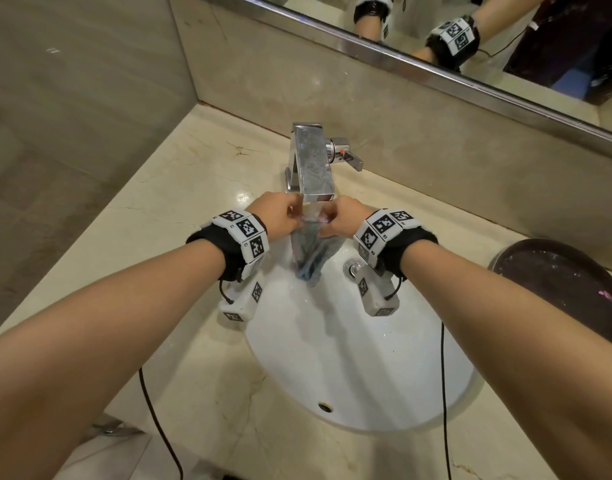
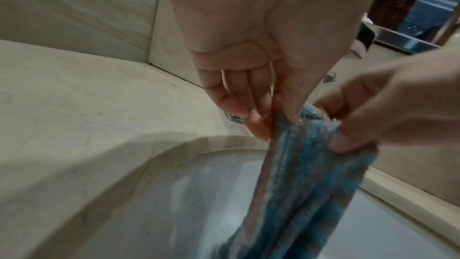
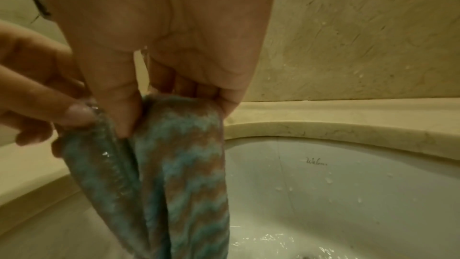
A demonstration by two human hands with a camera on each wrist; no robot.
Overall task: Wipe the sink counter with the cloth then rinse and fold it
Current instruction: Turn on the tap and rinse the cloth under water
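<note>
- Under the faucet [image 1: 313, 168] spout at the centre of the head view, the cloth [image 1: 311, 252] is held by its top edge and hangs down into the white sink [image 1: 366, 358] basin.
- At centre, the left hand [image 1: 280, 216] is pinched on the left end of that edge, thumb against fingers; the right hand [image 1: 342, 220] is pinched on the right end likewise.
- Only a narrow hem is caught in each pinch, so a wet, heavier cloth is judged likely to slip free and drop toward the drain [image 1: 353, 268].
- Water is seen pooled at the lower right of the right wrist view; splashing onto the wiped counter [image 1: 193, 216] is a risk if the cloth is shaken.
- At the right edge of the head view a dark round dish [image 1: 557, 275] is seen; it could be knocked by the right forearm.
</note>
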